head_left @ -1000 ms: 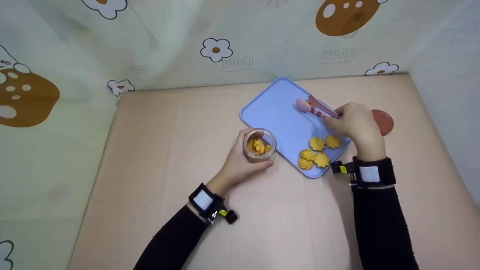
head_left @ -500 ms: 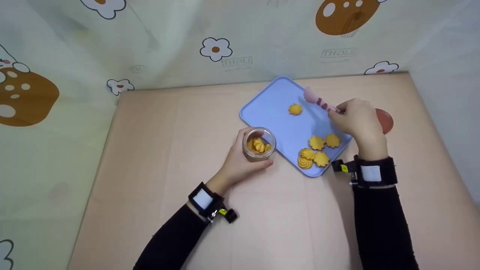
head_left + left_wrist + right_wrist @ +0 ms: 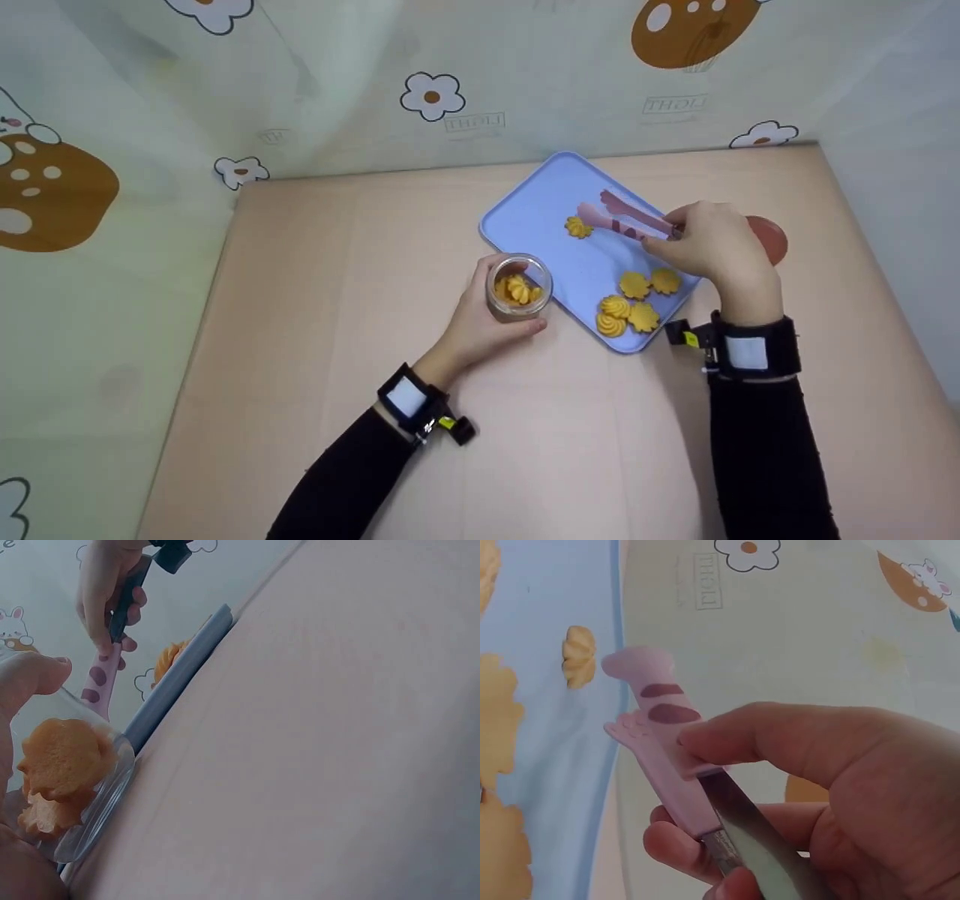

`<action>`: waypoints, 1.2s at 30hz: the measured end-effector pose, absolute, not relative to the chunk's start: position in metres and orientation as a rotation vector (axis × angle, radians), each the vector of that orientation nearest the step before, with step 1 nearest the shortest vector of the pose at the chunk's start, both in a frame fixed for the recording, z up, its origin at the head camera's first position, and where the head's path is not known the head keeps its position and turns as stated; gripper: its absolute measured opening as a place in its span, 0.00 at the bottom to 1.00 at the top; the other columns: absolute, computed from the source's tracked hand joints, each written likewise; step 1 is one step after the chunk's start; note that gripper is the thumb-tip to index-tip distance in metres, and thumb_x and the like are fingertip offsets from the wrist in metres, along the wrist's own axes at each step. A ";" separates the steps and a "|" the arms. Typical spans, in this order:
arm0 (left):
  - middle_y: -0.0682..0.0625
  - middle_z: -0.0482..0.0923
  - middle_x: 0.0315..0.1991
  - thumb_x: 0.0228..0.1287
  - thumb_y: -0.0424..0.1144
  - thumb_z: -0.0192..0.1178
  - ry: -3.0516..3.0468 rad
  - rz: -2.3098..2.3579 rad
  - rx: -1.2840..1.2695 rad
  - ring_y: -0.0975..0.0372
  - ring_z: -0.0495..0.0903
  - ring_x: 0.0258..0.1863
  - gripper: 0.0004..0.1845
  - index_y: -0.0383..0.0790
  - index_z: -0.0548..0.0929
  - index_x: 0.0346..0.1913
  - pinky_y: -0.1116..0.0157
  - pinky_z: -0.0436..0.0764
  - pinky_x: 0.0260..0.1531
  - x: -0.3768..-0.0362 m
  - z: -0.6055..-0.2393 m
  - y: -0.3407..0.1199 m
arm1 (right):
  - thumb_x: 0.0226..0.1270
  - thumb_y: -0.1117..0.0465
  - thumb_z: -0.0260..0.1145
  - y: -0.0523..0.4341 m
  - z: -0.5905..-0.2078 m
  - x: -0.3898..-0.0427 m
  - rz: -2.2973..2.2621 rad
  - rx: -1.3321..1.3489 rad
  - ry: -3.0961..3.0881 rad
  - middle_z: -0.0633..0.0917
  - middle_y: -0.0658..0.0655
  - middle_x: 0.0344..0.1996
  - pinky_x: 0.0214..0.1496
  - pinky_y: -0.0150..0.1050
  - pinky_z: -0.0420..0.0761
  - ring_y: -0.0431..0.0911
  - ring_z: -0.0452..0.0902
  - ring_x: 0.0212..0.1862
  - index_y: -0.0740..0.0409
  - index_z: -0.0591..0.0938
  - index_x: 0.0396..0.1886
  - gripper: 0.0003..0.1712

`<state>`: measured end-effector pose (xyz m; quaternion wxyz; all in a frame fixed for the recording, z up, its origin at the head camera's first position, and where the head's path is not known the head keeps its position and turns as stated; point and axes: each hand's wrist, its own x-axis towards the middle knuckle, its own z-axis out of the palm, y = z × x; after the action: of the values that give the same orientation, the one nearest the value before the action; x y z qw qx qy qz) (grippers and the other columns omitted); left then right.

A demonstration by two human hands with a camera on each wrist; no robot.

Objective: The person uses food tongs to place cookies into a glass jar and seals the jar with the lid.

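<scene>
My left hand (image 3: 480,322) grips a clear jar (image 3: 518,288) with several yellow cookies (image 3: 64,761) inside, beside the tray's left edge. In my right hand (image 3: 709,240) is a pair of tongs (image 3: 671,712) with pink paw-shaped tips and a metal body. Their tips stand apart over the blue tray (image 3: 540,202), with nothing between them. Just left of the tips, a single fluted cookie (image 3: 578,227) lies on the tray. Several more cookies (image 3: 634,285) sit at the tray's near corner, some ridged side up and some flat side up.
A reddish-brown round object (image 3: 766,240) lies on the table right of the tray, partly hidden behind my right hand. Behind the table (image 3: 300,285) hangs a pale patterned sheet (image 3: 337,90) with flowers and mushrooms.
The tongs parted from the lone cookie, drew up and right, then came back lower with tips spread. That cookie now lies slightly further left, ridged side showing. The jar has stayed still.
</scene>
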<state>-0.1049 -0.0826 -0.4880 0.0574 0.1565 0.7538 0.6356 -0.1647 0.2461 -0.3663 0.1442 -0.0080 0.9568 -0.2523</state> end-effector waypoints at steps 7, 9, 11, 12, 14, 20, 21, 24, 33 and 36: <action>0.55 0.76 0.70 0.53 0.43 0.87 2.281 1.938 0.485 0.62 0.73 0.72 0.50 0.47 0.67 0.75 0.54 0.68 0.77 -0.106 -0.488 -0.082 | 0.73 0.49 0.73 0.232 -0.364 -0.162 -0.649 -0.126 2.774 0.86 0.70 0.41 0.35 0.48 0.83 0.58 0.82 0.36 0.72 0.85 0.61 0.31; 0.55 0.76 0.70 0.52 0.42 0.88 2.278 1.945 0.491 0.61 0.73 0.72 0.51 0.47 0.67 0.75 0.54 0.69 0.77 -0.106 -0.488 -0.082 | 0.73 0.49 0.73 0.228 -0.365 -0.162 -0.627 -0.141 2.773 0.86 0.68 0.39 0.34 0.48 0.82 0.58 0.82 0.36 0.72 0.86 0.60 0.30; 0.55 0.76 0.70 0.52 0.42 0.88 2.275 1.949 0.492 0.61 0.73 0.72 0.51 0.47 0.67 0.75 0.54 0.69 0.76 -0.106 -0.488 -0.082 | 0.73 0.49 0.72 0.223 -0.366 -0.162 -0.606 -0.147 2.772 0.86 0.67 0.38 0.35 0.48 0.81 0.58 0.81 0.36 0.71 0.86 0.60 0.30; 0.54 0.76 0.70 0.52 0.43 0.88 2.275 1.949 0.492 0.60 0.73 0.72 0.51 0.47 0.67 0.75 0.54 0.69 0.76 -0.106 -0.488 -0.082 | 0.73 0.48 0.72 0.221 -0.367 -0.162 -0.596 -0.146 2.771 0.86 0.67 0.38 0.35 0.49 0.82 0.58 0.81 0.37 0.71 0.86 0.60 0.30; 0.54 0.75 0.71 0.52 0.43 0.88 2.275 1.947 0.491 0.60 0.73 0.72 0.51 0.48 0.67 0.76 0.54 0.70 0.76 -0.106 -0.488 -0.082 | 0.73 0.48 0.71 0.218 -0.368 -0.162 -0.586 -0.139 2.770 0.86 0.67 0.38 0.35 0.49 0.82 0.58 0.82 0.38 0.71 0.86 0.60 0.30; 0.54 0.76 0.70 0.52 0.42 0.88 2.267 1.962 0.500 0.60 0.74 0.72 0.50 0.47 0.67 0.75 0.54 0.69 0.77 -0.106 -0.489 -0.081 | 0.72 0.49 0.71 0.214 -0.370 -0.162 -0.612 -0.076 2.784 0.84 0.64 0.31 0.27 0.43 0.78 0.56 0.80 0.31 0.66 0.90 0.48 0.23; 0.54 0.77 0.70 0.52 0.42 0.88 2.266 1.964 0.500 0.60 0.74 0.72 0.50 0.47 0.67 0.75 0.54 0.69 0.77 -0.106 -0.489 -0.081 | 0.72 0.49 0.71 0.213 -0.371 -0.162 -0.624 -0.062 2.788 0.83 0.64 0.30 0.26 0.43 0.77 0.56 0.80 0.30 0.66 0.90 0.46 0.22; 0.53 0.77 0.70 0.52 0.42 0.88 2.269 1.960 0.491 0.61 0.74 0.71 0.50 0.47 0.68 0.75 0.54 0.69 0.76 -0.106 -0.489 -0.081 | 0.71 0.47 0.72 0.213 -0.374 -0.163 -0.663 -0.022 2.799 0.84 0.65 0.32 0.26 0.43 0.77 0.56 0.80 0.31 0.66 0.91 0.46 0.24; 0.54 0.76 0.70 0.51 0.43 0.88 2.276 1.954 0.475 0.60 0.74 0.71 0.51 0.48 0.68 0.75 0.54 0.69 0.76 -0.106 -0.489 -0.080 | 0.70 0.44 0.73 0.219 -0.380 -0.167 -0.702 0.009 2.811 0.85 0.67 0.38 0.29 0.45 0.80 0.58 0.81 0.36 0.66 0.91 0.48 0.27; 0.55 0.76 0.70 0.51 0.43 0.88 2.286 1.951 0.477 0.61 0.74 0.71 0.51 0.48 0.68 0.75 0.54 0.69 0.76 -0.106 -0.488 -0.081 | 0.70 0.44 0.73 0.220 -0.379 -0.167 -0.707 0.006 2.800 0.85 0.68 0.40 0.31 0.44 0.81 0.59 0.82 0.38 0.67 0.91 0.50 0.28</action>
<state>-0.1057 -0.0806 -0.4883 0.0495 0.1566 0.7503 0.6403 -0.1673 0.2196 -0.3793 0.1264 0.0019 0.9618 -0.2430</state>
